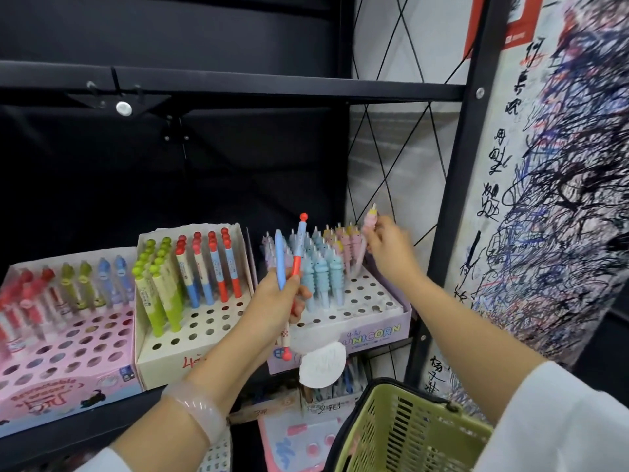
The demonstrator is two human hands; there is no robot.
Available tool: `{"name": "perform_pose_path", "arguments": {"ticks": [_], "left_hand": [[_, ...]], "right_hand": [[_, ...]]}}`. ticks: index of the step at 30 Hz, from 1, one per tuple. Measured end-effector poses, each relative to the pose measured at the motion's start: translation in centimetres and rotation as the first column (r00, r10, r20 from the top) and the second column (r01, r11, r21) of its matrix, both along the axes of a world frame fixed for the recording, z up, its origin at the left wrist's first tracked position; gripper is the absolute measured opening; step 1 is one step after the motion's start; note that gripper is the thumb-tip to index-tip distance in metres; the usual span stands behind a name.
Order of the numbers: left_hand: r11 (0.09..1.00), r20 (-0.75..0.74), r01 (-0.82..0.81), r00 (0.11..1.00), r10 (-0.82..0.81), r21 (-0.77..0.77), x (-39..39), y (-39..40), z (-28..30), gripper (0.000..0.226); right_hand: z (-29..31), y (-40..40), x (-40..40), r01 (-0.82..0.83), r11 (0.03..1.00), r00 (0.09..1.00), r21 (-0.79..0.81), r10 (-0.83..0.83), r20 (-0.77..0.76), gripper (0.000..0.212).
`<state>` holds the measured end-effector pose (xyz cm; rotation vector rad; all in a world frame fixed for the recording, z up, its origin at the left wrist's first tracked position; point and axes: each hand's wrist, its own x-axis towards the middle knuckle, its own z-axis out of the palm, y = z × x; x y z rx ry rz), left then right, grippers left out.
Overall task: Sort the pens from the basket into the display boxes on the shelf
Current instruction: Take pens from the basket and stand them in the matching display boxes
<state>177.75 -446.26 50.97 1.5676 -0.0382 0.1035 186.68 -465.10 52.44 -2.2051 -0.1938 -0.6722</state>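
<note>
Two pens [289, 264] in left hand [275, 298], pink pen [369, 221] in right hand [388, 247].

Three display boxes stand on the shelf: a pink box [64, 379] at lower left, a cream box [163, 362] beside it, a unicorn box [367, 330] at centre. One green basket [408, 434] is at lower right, and two hands show.

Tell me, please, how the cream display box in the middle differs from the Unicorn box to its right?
The cream box holds straight pens with green, blue and red ends; the Unicorn box holds ridged pastel pens in blue and pink. The cream box's pens fill its back rows with the front holes bare, and so do the Unicorn box's. The right hand reaches the Unicorn box's back corner; neither hand touches the cream box. Both have perforated tops.
</note>
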Motion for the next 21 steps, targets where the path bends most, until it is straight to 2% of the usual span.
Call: {"name": "perform_pose_path", "arguments": {"ticks": [6, 10, 14, 16, 19, 21], "left_hand": [[1.0, 0.07, 0.01, 0.997, -0.01, 0.002, 0.4, 0.6, -0.1, 0.018], [0.999, 0.102, 0.032, 0.994, -0.031, -0.01, 0.4, 1.0, -0.1, 0.015], [0.999, 0.113, 0.034, 0.993, -0.037, 0.025, 0.3, 1.3, -0.5, 0.015], [0.999, 0.11, 0.037, 0.993, -0.039, 0.022, 0.3, 1.5, -0.8, 0.016], [0.999, 0.108, 0.034, 0.993, -0.035, 0.014, 0.2, 2.0, -1.0, 0.016], [0.999, 0.11, 0.036, 0.993, -0.036, 0.006, 0.1, 2.4, -1.0, 0.016]], "right_hand": [[0.0, 0.4, 1.6, -0.027, 1.0, 0.999, -0.008, 0.027, -0.019, 0.022], [-0.6, 0.8, 1.6, -0.085, 0.988, 0.993, -0.128, 0.073, -0.09, 0.018], [-1.0, 0.8, 1.9, -0.074, 0.988, 0.99, -0.139, 0.055, -0.133, 0.013], [-1.2, 1.0, 1.9, -0.097, 0.965, 0.976, -0.244, 0.045, -0.213, 0.009], [-2.1, 1.0, 1.8, -0.094, 0.953, 0.946, -0.288, -0.005, -0.324, 0.027], [-1.8, 1.2, 1.3, -0.061, 0.953, 0.945, -0.296, -0.041, -0.325, 0.019]]}}
